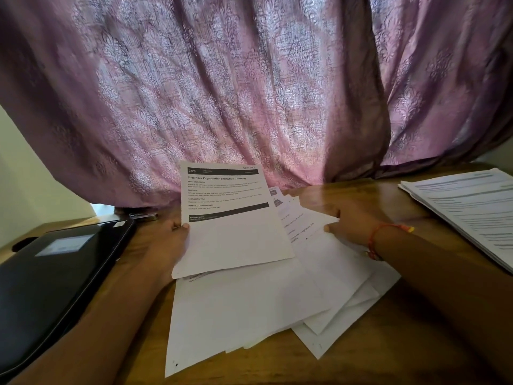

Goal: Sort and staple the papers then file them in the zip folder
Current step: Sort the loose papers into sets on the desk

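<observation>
Both forearms were bare, with no sleeves in view. The right wrist wore a thin red thread bracelet (379, 237) with a small yellow-orange knot.

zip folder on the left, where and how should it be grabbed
Probably by the zip folder's right long edge, coming from the right: it lies flat and shut on the table, and that edge faces the loose papers with bare wood beside it.
</observation>
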A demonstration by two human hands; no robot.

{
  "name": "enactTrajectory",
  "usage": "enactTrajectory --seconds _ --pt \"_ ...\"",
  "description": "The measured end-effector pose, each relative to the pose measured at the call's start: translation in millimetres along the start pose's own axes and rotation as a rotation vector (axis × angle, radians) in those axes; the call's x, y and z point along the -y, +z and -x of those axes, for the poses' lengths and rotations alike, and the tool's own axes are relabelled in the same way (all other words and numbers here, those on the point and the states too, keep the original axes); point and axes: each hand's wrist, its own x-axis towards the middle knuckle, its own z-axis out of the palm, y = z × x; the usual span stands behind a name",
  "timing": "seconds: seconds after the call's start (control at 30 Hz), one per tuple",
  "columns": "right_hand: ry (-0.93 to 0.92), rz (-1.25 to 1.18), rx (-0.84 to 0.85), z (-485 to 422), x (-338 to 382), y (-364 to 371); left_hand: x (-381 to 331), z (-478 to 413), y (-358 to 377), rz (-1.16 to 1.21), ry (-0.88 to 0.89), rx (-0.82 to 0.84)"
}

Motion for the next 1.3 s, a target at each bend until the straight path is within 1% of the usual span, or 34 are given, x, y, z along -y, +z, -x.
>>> enactTrajectory --seconds 0.17,0.23,0.33,0.47,0.53,0.73,0.87,0.93,1.0,1.1,1.2,1.3 --pt "0.027 0.009 -0.042 -5.2 -1.7 -11.9 -1.5 -0.3 0.4 -0.017 -0.013 -0.001" --pt "0.018 0.003 -0.136 -5.8 -4.2 -14.6 -1.8 -0.2 1.5 -0.032 -0.007 -0.013" --pt "0.010 -0.030 -0.322 -2.9 -2.2 -21.0 -0.7 -1.6 3.7 -0.034 0.004 -0.035" --pt "-0.064 -0.047 -0.536 3.4 7.6 -29.8 0.6 -5.6 2.7 0.027 -0.023 -0.019" --pt "-0.092 -0.138 -0.616 5.3 11.0 -31.7 0.5 -7.1 -1.0 0.038 -0.023 -0.012" --pt "-0.150 -0.459 -0.745 7.2 20.0 -36.8 4.1 -11.3 -14.6 0.100 -0.043 -0.025" --pt "-0.151 -0.652 -0.763 10.7 25.5 -36.6 10.5 -20.7 -14.6 0.132 -0.058 -0.047" --pt "-0.128 -0.732 -0.744 8.9 26.7 -33.3 11.9 -21.4 -13.9 0.155 -0.054 -0.032" --pt "-0.101 -0.832 -0.666 5.9 27.4 -27.2 -4.0 -4.7 -12.6 0.183 -0.032 -0.020" --pt "-0.097 -1.010 -0.497 5.3 32.5 -18.3 -11.4 1.0 -9.3 0.224 -0.017 -0.035" --pt "-0.082 -1.090 -0.338 8.6 38.3 -11.5 -11.6 1.5 -7.3 0.210 0.028 -0.043" --pt "-0.066 -1.144 -0.222 11.9 44.3 -5.8 -16.5 8.0 0.0 0.317 0.076 -0.004"
